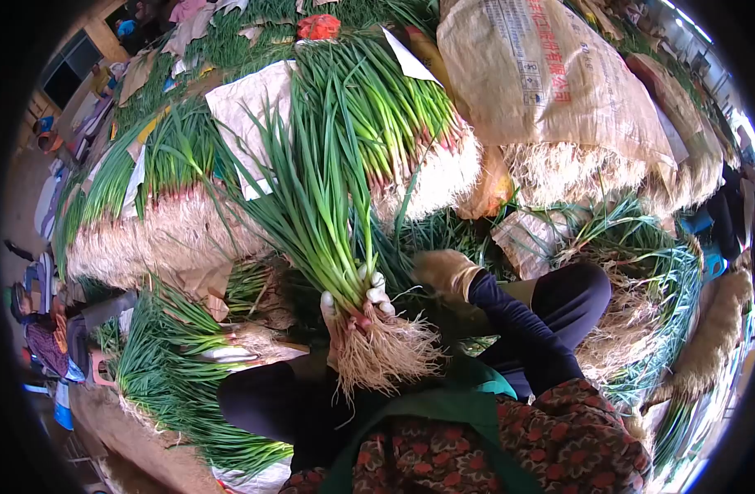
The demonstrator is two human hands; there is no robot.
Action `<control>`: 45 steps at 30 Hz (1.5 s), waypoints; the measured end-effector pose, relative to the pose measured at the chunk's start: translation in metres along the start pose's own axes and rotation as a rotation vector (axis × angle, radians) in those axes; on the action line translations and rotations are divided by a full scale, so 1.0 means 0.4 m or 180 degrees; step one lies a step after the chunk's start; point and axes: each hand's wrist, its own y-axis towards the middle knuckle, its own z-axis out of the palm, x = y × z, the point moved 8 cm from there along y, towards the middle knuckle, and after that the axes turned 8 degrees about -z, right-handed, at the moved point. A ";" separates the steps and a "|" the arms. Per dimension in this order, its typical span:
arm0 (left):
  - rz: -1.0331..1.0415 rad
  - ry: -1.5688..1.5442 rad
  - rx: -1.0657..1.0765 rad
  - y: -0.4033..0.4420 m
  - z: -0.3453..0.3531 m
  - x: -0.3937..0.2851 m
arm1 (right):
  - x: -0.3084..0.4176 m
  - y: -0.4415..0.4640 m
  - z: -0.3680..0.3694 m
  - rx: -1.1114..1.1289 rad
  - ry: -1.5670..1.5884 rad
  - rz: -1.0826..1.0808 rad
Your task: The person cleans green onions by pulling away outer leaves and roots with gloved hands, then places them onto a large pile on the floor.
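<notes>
A bunch of long green onions (pixel 332 222) hangs roots down in front of my lap. My left hand (pixel 377 294), in a pale glove, is closed round it just above the roots; the thumb shows on the left of the stems and fingertips on the right. Pale roots (pixel 386 350) spread out below the grip. To the right of the bunch, apart from it, is my right hand (pixel 446 273), also gloved. Motion smears its fingers, so their pose and anything in them cannot be made out.
Stacked green onions (pixel 427 123) with thick root mats lie ahead, partly under a woven sack (pixel 550 74). Loose onions (pixel 180 379) lie at the left, more (pixel 641 305) at the right. A torn paper piece (pixel 530 239) is beyond my right hand. People are at the far left.
</notes>
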 end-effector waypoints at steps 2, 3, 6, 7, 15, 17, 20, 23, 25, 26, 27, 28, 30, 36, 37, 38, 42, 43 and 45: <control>0.0145 0.0042 0.0000 0.001 0.015 0.010 | 0.056 0.058 -0.034 -0.0768 0.2508 -0.0564; 0.0277 0.0117 -0.0066 0.001 0.023 0.009 | 0.158 0.036 -0.067 -0.0406 0.3545 -0.0800; 0.0247 0.0089 -0.0052 -0.004 -0.004 -0.007 | 0.147 0.106 0.029 -0.0474 0.3751 -0.1184; 0.0211 0.0100 -0.0133 -0.006 -0.005 -0.008 | 0.154 0.090 0.018 -0.0751 0.3418 -0.1047; 0.0213 0.0173 -0.0236 -0.010 0.020 -0.003 | -0.198 0.001 -0.093 -0.1685 -0.0276 0.0245; 0.0325 0.0553 -0.0609 -0.008 0.015 0.002 | -0.045 -0.092 -0.117 -0.0386 -0.0369 0.0676; 0.0192 0.1062 -0.0959 0.008 -0.038 0.004 | 0.047 -0.123 -0.181 -0.1565 0.0190 -0.0537; 0.0237 0.1338 -0.1342 0.016 -0.047 0.025 | 0.248 -0.197 -0.268 -0.2182 0.0623 -0.1644; 0.0129 0.1321 -0.0573 0.025 -0.028 0.018 | 0.350 -0.224 -0.243 -0.1789 0.0344 -0.1907; 0.0255 0.1225 -0.1091 0.024 -0.055 0.017 | 0.384 -0.229 -0.210 -0.1632 0.0183 -0.1945; 0.0383 0.1123 -0.1614 0.029 -0.031 0.036 | 0.416 -0.233 -0.172 -0.1477 0.0028 -0.1981; 0.0493 0.0935 -0.1600 0.034 -0.012 0.053 | 0.427 -0.218 -0.141 -0.1394 -0.0141 -0.1922; 0.0261 0.1355 -0.1581 0.050 -0.014 0.045 | 0.412 -0.238 -0.185 -0.1633 0.0183 -0.1948; 0.0347 0.0540 -0.1355 0.202 0.035 0.076 | 0.460 -0.358 -0.340 -0.2217 -0.0946 -0.1652; 0.0451 0.0788 -0.1058 0.234 0.100 0.094 | 0.465 -0.330 -0.337 -0.2056 -0.1115 -0.1443; -0.0438 -0.0769 -0.0314 0.257 0.143 0.151 | 0.454 -0.315 -0.350 -0.2388 -0.1259 -0.1332; 0.0373 0.0887 -0.0720 0.320 0.116 0.079 | 0.426 -0.305 -0.421 -0.2860 -0.1077 -0.1566; 0.0464 0.0908 -0.0876 0.340 0.091 0.052 | 0.427 -0.320 -0.445 -0.3160 -0.1073 -0.1654; 0.0716 0.1479 -0.1500 0.344 0.060 -0.009 | 0.320 -0.261 -0.427 -0.3005 0.3372 -0.2557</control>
